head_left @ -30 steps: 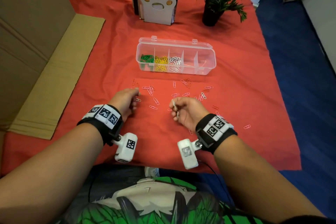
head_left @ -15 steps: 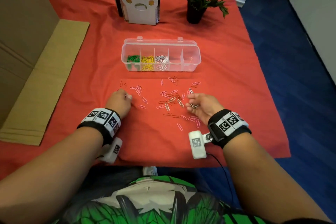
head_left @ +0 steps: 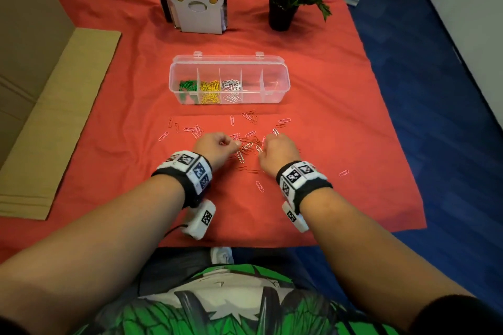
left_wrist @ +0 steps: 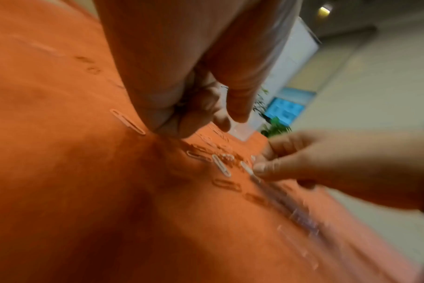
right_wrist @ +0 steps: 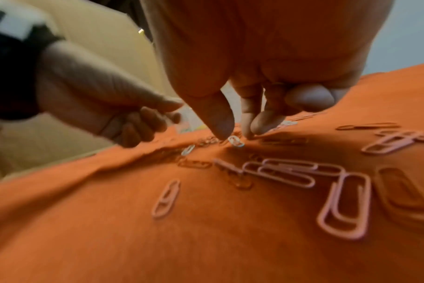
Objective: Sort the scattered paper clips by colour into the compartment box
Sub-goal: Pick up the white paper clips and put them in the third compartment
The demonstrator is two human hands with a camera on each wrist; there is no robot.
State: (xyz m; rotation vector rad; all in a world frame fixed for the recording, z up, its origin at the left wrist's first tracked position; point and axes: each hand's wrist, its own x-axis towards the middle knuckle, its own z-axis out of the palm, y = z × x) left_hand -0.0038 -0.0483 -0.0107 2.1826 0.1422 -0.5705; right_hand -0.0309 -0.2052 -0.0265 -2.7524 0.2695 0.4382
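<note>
Your left hand [head_left: 215, 147] sits clenched among the scattered paper clips [head_left: 246, 141] on the red cloth [head_left: 109, 144], though whether clips lie inside the fist you cannot tell from these views. Your right hand [head_left: 277, 151], just beside it, has thumb and fingertips [right_wrist: 259, 122] down at a white clip [right_wrist: 235, 141]; a firm pinch isn't clear. The compartment box [head_left: 283, 73] stands open beyond them, with green, yellow and white clips in its left three sections.

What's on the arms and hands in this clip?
Forearms bare, no sleeves. Left hand and right hand ungloved. Each wrist has a black band topped with white square-patterned marker tiles, and a white camera pod hanging beneath; a thin dark cable leaves the left pod.
</note>
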